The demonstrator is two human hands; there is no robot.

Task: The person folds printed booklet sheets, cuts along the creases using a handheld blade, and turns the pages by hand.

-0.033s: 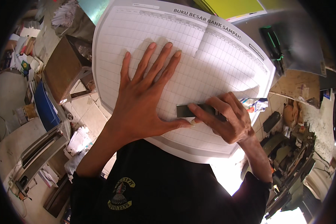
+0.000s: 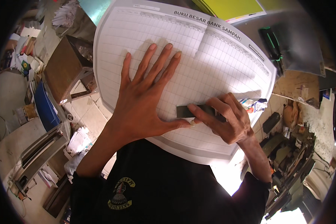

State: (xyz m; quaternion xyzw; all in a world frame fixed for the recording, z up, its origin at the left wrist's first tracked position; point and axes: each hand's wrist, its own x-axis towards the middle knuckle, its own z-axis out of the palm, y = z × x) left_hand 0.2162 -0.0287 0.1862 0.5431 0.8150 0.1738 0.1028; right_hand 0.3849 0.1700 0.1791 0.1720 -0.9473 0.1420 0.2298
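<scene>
A large white sheet printed with a ledger grid (image 2: 227,59) lies spread in front of me, with a crease running down from its top edge. My left hand (image 2: 140,95) rests flat on its left half, fingers spread and thumb stretched to the right. At the lower right of the sheet my right hand (image 2: 227,117) grips a dark, flat rectangular bar (image 2: 183,111) with a thin light edge. The bar lies against the paper, its right part hidden under my fingers. My left thumb tip comes close to the fingers of my right hand, just below the bar.
Right of my right hand is a crumpled coloured plastic packet (image 2: 255,105). A green-and-black tool (image 2: 271,41) lies on the dark surface at the upper right, near a yellow-green sheet (image 2: 231,9). Leftward stand a brown box (image 2: 63,69) and a blue panel (image 2: 45,108). Dark machinery (image 2: 287,160) occupies the lower right.
</scene>
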